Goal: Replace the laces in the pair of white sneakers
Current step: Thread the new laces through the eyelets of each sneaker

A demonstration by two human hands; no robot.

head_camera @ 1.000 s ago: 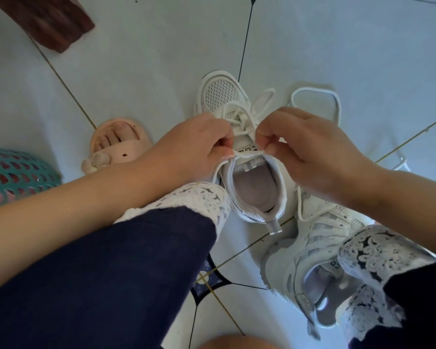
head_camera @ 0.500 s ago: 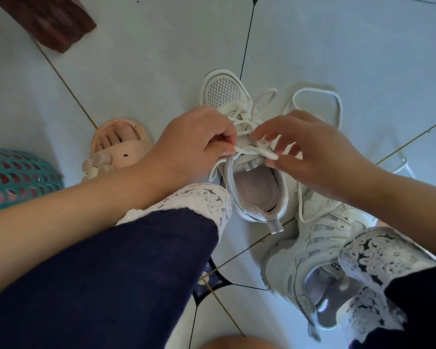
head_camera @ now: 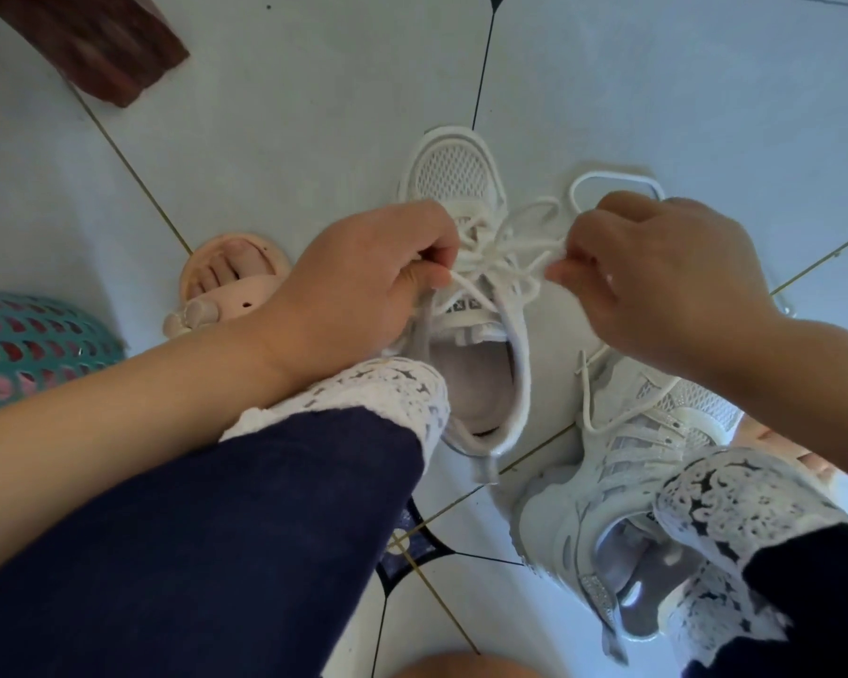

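The sneaker being laced (head_camera: 454,176) sits on the tiled floor (head_camera: 314,115) between the person's knees, toe pointing away. The left hand (head_camera: 358,286) has a closed grip on one strand of its lace (head_camera: 498,256), pinched by thumb and fingers. The right hand (head_camera: 667,286) pinches the other strand the same way, with the loops spread between them above the tongue. The other sneaker (head_camera: 627,452) lies just beside it on the right, partly under a lacy trouser cuff (head_camera: 735,501). A loose lace (head_camera: 608,177) loops on the floor behind the right hand.
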